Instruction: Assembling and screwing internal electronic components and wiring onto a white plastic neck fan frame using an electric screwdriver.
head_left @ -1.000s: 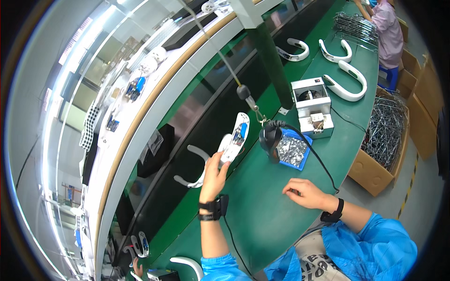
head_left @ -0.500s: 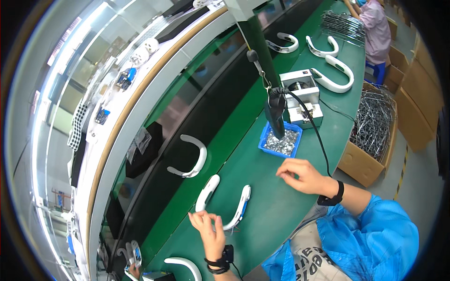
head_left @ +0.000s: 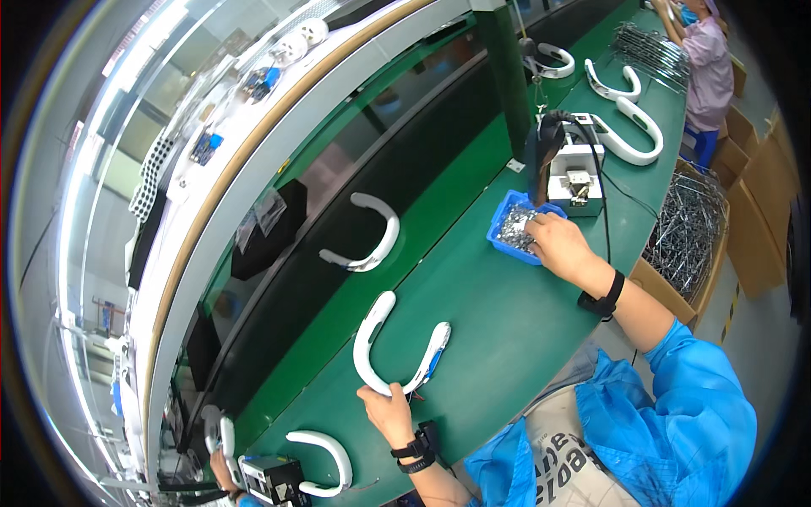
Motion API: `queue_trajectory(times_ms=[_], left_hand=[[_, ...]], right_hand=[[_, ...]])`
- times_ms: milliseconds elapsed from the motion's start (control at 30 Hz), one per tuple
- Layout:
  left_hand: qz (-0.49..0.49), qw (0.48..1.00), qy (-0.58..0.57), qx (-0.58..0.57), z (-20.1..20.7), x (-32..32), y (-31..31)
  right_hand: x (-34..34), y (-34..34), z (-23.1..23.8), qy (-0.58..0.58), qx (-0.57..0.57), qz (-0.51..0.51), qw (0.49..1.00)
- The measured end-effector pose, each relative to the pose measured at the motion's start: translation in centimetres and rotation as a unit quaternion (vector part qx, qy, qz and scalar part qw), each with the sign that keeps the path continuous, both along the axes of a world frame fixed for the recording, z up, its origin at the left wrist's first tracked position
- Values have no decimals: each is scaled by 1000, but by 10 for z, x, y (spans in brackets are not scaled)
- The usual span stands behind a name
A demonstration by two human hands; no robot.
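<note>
My left hand (head_left: 390, 417) grips the bottom curve of a white U-shaped neckband (head_left: 365, 348), which lies on the green bench with its two arms pointing away from me. A blue strip and thin wires show on its right arm. My right hand (head_left: 564, 248) is reaching into a blue tray (head_left: 498, 246) heaped with small shiny metal parts (head_left: 514, 226). Its fingers are bent together among the parts, and whatever they pinch is hidden. A dark hand tool (head_left: 539, 165) hangs on a hook and cable just beyond the tray.
A metal-and-white fixture (head_left: 578, 182) stands behind the tray. More neckbands lie on the bench (head_left: 635, 139) and black conveyor (head_left: 389, 241). A carton of metal rods (head_left: 688, 224) stands right. Another person's hand (head_left: 221, 467) is lower left; a co-worker (head_left: 708, 72) sits far right.
My right hand has moved away from me into the blue tray. My left hand has closed on the neckband's curve. The whole view has shifted, and the conveyor neckband appears higher.
</note>
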State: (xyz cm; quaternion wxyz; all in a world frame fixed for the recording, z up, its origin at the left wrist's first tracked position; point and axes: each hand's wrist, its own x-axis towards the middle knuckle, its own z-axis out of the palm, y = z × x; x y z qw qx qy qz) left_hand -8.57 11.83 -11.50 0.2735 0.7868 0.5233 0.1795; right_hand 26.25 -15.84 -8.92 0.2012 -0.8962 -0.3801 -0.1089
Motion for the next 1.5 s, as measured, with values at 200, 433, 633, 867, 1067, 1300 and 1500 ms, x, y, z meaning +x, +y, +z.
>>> queue_trajectory(times_ms=[200,433,633,867,1067,1300,1500], left_hand=[[97,935,-288,-181,2,-6,14],[28,725,-561,-398,31,-48,12],[-69,719,-571,-390,73,17,-29],[-141,782,-482,-369,98,76,-58],[-157,799,-451,-366,104,88,-74],[-166,812,-456,-325,114,111,-90],[-173,829,-442,-297,114,116,-91]], right_hand=[[9,0,-2,50,32,17,998],[-2,19,8,101,154,64,981],[0,-15,10,194,211,30,957],[1,-15,5,140,160,-1,977],[-1,-18,12,160,196,21,967],[0,-19,5,172,173,-9,970],[-26,-15,24,311,264,-21,913]])
